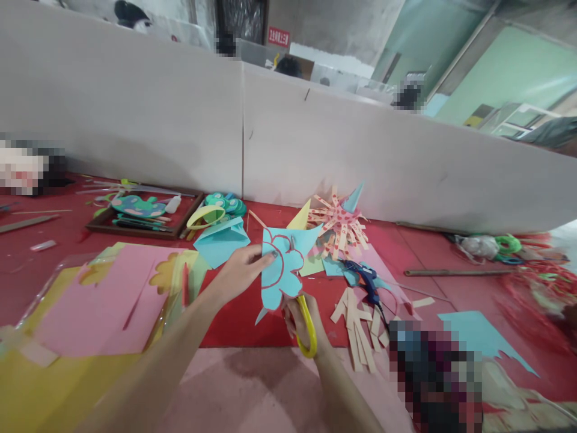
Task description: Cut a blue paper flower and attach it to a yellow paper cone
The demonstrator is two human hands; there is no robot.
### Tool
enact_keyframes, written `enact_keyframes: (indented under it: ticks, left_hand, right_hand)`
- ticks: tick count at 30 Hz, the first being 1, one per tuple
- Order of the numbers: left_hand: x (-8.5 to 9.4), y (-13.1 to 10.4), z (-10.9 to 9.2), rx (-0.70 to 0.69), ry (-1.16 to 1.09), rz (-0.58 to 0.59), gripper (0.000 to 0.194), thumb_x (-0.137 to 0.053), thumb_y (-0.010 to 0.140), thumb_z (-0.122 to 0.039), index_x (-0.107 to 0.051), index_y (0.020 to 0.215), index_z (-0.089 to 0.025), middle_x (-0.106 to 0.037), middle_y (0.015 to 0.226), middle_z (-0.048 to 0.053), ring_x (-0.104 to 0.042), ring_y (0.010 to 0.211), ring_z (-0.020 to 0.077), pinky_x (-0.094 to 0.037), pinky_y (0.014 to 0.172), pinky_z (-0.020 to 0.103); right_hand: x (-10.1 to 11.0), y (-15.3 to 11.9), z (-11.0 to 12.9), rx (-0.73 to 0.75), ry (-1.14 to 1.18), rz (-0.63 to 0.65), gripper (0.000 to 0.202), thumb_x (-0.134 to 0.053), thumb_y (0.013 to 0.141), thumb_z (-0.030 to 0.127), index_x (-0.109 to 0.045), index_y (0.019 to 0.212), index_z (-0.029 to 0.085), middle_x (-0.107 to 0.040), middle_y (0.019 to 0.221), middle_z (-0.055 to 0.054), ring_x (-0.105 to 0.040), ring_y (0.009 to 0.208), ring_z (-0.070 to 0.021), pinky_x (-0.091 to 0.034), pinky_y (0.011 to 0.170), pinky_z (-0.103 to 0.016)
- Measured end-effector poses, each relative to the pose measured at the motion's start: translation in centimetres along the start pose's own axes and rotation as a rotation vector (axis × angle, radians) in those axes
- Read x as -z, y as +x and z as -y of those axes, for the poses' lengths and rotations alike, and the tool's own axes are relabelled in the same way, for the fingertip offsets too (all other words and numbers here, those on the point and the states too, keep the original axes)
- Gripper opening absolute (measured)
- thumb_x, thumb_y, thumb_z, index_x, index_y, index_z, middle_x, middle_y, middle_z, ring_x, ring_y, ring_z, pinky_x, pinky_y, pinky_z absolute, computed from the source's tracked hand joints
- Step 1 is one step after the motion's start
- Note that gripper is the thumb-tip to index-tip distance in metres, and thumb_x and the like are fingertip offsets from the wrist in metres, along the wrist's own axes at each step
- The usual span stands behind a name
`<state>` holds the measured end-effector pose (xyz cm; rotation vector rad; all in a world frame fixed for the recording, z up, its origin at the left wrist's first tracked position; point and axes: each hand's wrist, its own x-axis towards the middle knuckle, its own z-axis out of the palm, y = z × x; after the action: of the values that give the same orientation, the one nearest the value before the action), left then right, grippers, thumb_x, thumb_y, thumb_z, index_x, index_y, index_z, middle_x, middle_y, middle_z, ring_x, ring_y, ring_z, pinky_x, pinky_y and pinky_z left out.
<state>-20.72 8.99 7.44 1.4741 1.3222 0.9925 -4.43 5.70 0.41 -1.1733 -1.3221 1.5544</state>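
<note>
My left hand pinches the left edge of a light blue sheet of paper, held up over the red table. A flower outline is drawn on the sheet in red, and its right and lower sides follow the petals' curves. Below it, my right hand grips scissors with yellow handles. A blade tip pokes out under the sheet's lower left; the rest of the blades is largely hidden behind the paper. A cut flap of the blue sheet curls away at the upper right.
Pink and yellow paper sheets lie at the left with a red pen. A framed tray holds painted cutouts. Right of my hands are a blue glue gun, pale paper strips and a blue offcut. A white partition stands behind.
</note>
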Motion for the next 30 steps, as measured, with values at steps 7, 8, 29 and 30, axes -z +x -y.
enact_keyframes:
  ticks: [7, 8, 29, 30]
  left_hand:
    - [0.3, 0.1, 0.2, -0.027, 0.029, -0.025, 0.031, -0.050, 0.076, -0.044, -0.061, 0.072, -0.016, -0.063, 0.070, 0.000, -0.057, 0.072, 0.0170, -0.046, 0.066, 0.025]
    - [0.4, 0.1, 0.1, -0.028, 0.047, -0.038, 0.031, -0.050, 0.076, -0.044, -0.060, 0.070, -0.016, -0.062, 0.068, 0.000, -0.056, 0.071, 0.0166, -0.045, 0.064, 0.024]
    - [1.3, 0.2, -0.3, -0.052, 0.281, -0.106, 0.034, -0.041, 0.079, -0.046, -0.036, 0.059, -0.018, -0.030, 0.056, -0.005, -0.030, 0.055, 0.0091, -0.027, 0.050, 0.021]
    - [1.4, 0.2, -0.2, -0.063, 0.299, -0.119, 0.035, -0.041, 0.079, -0.045, -0.033, 0.058, -0.019, -0.027, 0.055, -0.005, -0.028, 0.054, 0.0088, -0.025, 0.050, 0.021]
  right_hand:
    - [-0.1, 0.1, -0.6, -0.014, 0.020, -0.022, 0.027, -0.050, 0.077, 0.042, -0.040, 0.064, 0.021, -0.028, 0.042, 0.011, -0.027, 0.029, -0.0038, -0.022, 0.031, -0.018]
    - [-0.1, 0.1, -0.6, -0.014, 0.023, -0.025, 0.027, -0.050, 0.078, 0.042, -0.040, 0.065, 0.021, -0.028, 0.042, 0.011, -0.027, 0.030, -0.0038, -0.022, 0.031, -0.017]
    - [-0.2, 0.0, -1.0, -0.052, 0.032, -0.028, 0.039, -0.053, 0.080, 0.054, -0.042, 0.068, 0.019, -0.029, 0.040, 0.011, -0.027, 0.029, -0.0034, -0.024, 0.028, -0.016]
    - [-0.2, 0.0, -1.0, -0.055, 0.029, -0.032, 0.039, -0.053, 0.079, 0.054, -0.042, 0.067, 0.019, -0.030, 0.041, 0.011, -0.027, 0.029, -0.0034, -0.024, 0.028, -0.016]
